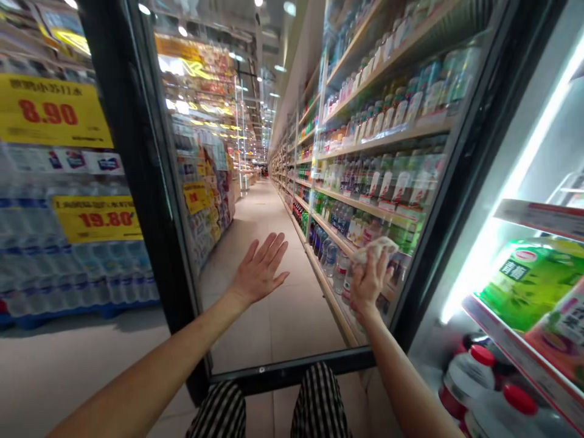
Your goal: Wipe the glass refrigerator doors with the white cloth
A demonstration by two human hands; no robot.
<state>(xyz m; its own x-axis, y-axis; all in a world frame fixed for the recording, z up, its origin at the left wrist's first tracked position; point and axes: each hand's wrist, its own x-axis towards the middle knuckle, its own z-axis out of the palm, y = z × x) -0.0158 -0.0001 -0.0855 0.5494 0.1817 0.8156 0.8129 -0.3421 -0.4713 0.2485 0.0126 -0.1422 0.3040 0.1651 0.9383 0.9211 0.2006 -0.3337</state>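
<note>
An open glass cooler door (255, 201) with a black frame stands in front of me. My left hand (261, 269) lies flat against the glass, fingers spread. My right hand (368, 281) presses a crumpled pale cloth (376, 248) to the glass near the door's right edge. My knees in black-and-white checked trousers (314, 401) show below the door.
The lit cooler interior at the right holds green cartons (531, 280) and red-capped bottles (474, 371). Through the glass runs a long aisle with drink shelves (365, 164). At the left, stacked water packs (68, 267) carry yellow price signs (50, 112).
</note>
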